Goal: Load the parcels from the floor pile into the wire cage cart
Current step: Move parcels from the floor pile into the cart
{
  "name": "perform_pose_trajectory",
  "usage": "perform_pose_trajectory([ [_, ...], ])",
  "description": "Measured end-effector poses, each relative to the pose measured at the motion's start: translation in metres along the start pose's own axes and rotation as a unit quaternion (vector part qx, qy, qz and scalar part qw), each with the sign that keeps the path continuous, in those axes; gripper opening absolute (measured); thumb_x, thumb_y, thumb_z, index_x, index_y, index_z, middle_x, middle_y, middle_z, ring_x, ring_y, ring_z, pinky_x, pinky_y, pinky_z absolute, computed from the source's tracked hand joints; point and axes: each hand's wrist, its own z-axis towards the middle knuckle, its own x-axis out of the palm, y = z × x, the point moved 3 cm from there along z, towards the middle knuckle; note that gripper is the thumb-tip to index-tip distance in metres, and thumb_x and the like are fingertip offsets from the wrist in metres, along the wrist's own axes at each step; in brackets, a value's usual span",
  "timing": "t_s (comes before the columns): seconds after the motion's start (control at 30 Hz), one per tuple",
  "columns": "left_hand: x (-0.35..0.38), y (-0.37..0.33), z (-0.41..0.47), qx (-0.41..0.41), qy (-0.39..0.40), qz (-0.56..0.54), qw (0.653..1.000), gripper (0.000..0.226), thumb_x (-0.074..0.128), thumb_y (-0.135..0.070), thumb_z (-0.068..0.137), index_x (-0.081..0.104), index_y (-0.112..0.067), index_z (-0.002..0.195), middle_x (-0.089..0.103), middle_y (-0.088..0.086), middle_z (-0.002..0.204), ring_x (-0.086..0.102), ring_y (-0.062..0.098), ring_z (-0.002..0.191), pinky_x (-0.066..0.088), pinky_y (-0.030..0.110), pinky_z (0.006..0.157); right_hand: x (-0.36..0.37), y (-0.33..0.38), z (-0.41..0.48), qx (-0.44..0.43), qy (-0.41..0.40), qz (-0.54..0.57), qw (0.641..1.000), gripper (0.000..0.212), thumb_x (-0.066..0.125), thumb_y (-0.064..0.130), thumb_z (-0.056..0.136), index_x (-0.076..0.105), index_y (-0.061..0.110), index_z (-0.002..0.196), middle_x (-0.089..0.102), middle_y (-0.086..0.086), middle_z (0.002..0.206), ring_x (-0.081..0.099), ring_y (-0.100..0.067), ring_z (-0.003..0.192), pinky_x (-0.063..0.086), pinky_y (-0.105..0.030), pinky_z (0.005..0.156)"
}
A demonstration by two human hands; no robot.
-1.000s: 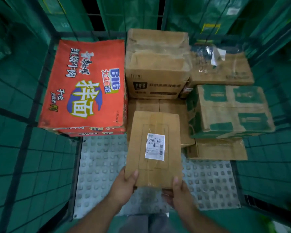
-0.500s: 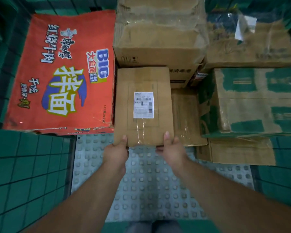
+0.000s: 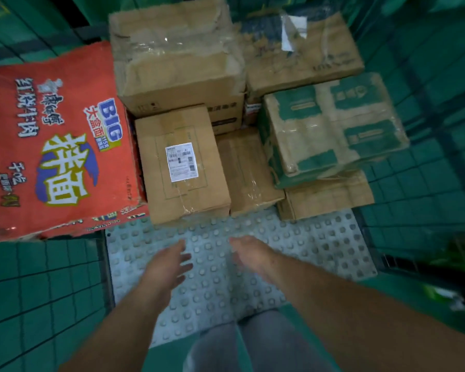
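A brown cardboard parcel with a white label (image 3: 183, 165) lies flat in the wire cage cart, between the big orange noodle carton (image 3: 57, 146) and a lower brown box (image 3: 249, 170). My left hand (image 3: 169, 264) and my right hand (image 3: 250, 255) hover over the studded grey cart floor (image 3: 320, 245), a little in front of the parcel. Neither hand touches it. Both hands have relaxed fingers and hold nothing.
A large taped brown box (image 3: 177, 57) and another brown box (image 3: 304, 55) stand at the back. A green-and-tan carton (image 3: 333, 127) rests on a flat brown box (image 3: 330, 197) at the right. Green wire mesh walls (image 3: 38, 291) enclose both sides.
I set the labelled parcel down beside the orange carton and let go of it. Both hands have pulled back toward me over the cart floor.
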Motion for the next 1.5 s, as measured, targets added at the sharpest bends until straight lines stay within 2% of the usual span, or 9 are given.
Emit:
perform_pose_trajectory([
  [0.13, 0.022, 0.052, -0.053, -0.006, 0.071, 0.079, 0.994, 0.032, 0.051, -0.038, 0.106, 0.063, -0.011, 0.118, 0.070, 0.007, 0.115, 0.068, 0.022, 0.096, 0.050, 0.037, 0.086, 0.011, -0.067, -0.054, 0.021, -0.021, 0.071, 0.997, 0.045, 0.052, 0.046, 0.101, 0.068, 0.008, 0.119, 0.069, -0.011, 0.119, 0.068, -0.023, 0.100, 0.060, -0.034, 0.084],
  [0.23, 0.034, 0.077, -0.093, 0.023, 0.111, 0.156, 0.981, 0.023, 0.052, -0.031, 0.105, 0.065, -0.012, 0.107, 0.069, 0.006, 0.103, 0.065, 0.021, 0.084, 0.045, 0.028, 0.069, 0.024, -0.103, -0.118, 0.025, -0.042, 0.151, 0.987, 0.026, 0.049, 0.034, 0.106, 0.064, 0.013, 0.111, 0.068, -0.005, 0.104, 0.061, -0.011, 0.079, 0.047, -0.014, 0.053],
  [0.33, 0.035, 0.097, -0.124, 0.101, 0.142, 0.279, 0.944, 0.026, 0.053, -0.032, 0.102, 0.064, -0.017, 0.083, 0.067, 0.005, 0.089, 0.069, 0.026, 0.088, 0.052, 0.031, 0.072, 0.038, -0.148, -0.169, 0.034, -0.076, 0.173, 0.981, 0.025, 0.052, 0.040, 0.102, 0.065, 0.019, 0.107, 0.071, -0.001, 0.095, 0.061, -0.012, 0.077, 0.043, -0.022, 0.066],
  [0.43, 0.041, 0.108, -0.143, 0.159, 0.167, 0.381, 0.896, 0.027, 0.056, -0.034, 0.098, 0.061, -0.018, 0.077, 0.066, 0.006, 0.086, 0.068, 0.025, 0.087, 0.055, 0.037, 0.083, 0.047, -0.185, -0.214, 0.022, -0.116, 0.210, 0.971, 0.023, 0.051, 0.033, 0.105, 0.065, 0.017, 0.097, 0.069, 0.002, 0.091, 0.061, -0.010, 0.076, 0.045, -0.015, 0.057],
  [0.53, 0.058, 0.117, -0.168, 0.198, 0.197, 0.465, 0.840, 0.026, 0.055, -0.036, 0.098, 0.063, -0.018, 0.082, 0.071, 0.003, 0.093, 0.066, 0.022, 0.089, 0.053, 0.033, 0.084, 0.059, -0.239, -0.254, 0.033, -0.160, 0.255, 0.953, 0.027, 0.048, 0.030, 0.104, 0.066, 0.010, 0.105, 0.072, -0.006, 0.103, 0.064, -0.015, 0.082, 0.046, -0.017, 0.057],
  [0.83, 0.121, 0.163, -0.251, 0.313, 0.272, 0.661, 0.625, 0.021, 0.053, -0.036, 0.103, 0.064, -0.019, 0.099, 0.065, 0.000, 0.085, 0.059, 0.015, 0.074, 0.044, 0.026, 0.061, 0.130, -0.407, -0.334, 0.090, -0.279, 0.470, 0.833, 0.032, 0.051, 0.031, 0.103, 0.063, 0.001, 0.110, 0.070, -0.021, 0.109, 0.059, -0.022, 0.080, 0.038, -0.027, 0.059],
  [0.93, 0.152, 0.203, -0.288, 0.338, 0.292, 0.702, 0.554, 0.020, 0.053, -0.037, 0.103, 0.063, -0.021, 0.098, 0.064, 0.000, 0.087, 0.058, 0.013, 0.074, 0.043, 0.026, 0.061, 0.155, -0.454, -0.360, 0.101, -0.306, 0.515, 0.794, 0.025, 0.051, 0.033, 0.104, 0.064, 0.011, 0.104, 0.072, -0.010, 0.107, 0.062, -0.018, 0.081, 0.044, -0.025, 0.061],
  [1.13, 0.213, 0.327, -0.356, 0.354, 0.341, 0.758, 0.428, 0.019, 0.053, -0.039, 0.101, 0.065, -0.023, 0.098, 0.069, 0.000, 0.093, 0.064, 0.019, 0.083, 0.049, 0.031, 0.072, 0.204, -0.554, -0.399, 0.101, -0.338, 0.581, 0.733, 0.026, 0.053, 0.032, 0.102, 0.066, 0.009, 0.103, 0.074, -0.010, 0.107, 0.064, -0.018, 0.080, 0.047, -0.024, 0.063],
  [1.5, 0.308, 0.593, -0.449, 0.330, 0.371, 0.812, 0.306, 0.019, 0.058, -0.040, 0.098, 0.067, -0.023, 0.095, 0.073, -0.003, 0.102, 0.071, 0.019, 0.096, 0.049, 0.030, 0.076, 0.285, -0.804, -0.476, 0.166, -0.377, 0.665, 0.623, 0.026, 0.049, 0.033, 0.102, 0.067, 0.015, 0.109, 0.073, -0.005, 0.105, 0.068, -0.020, 0.091, 0.052, -0.029, 0.072],
])
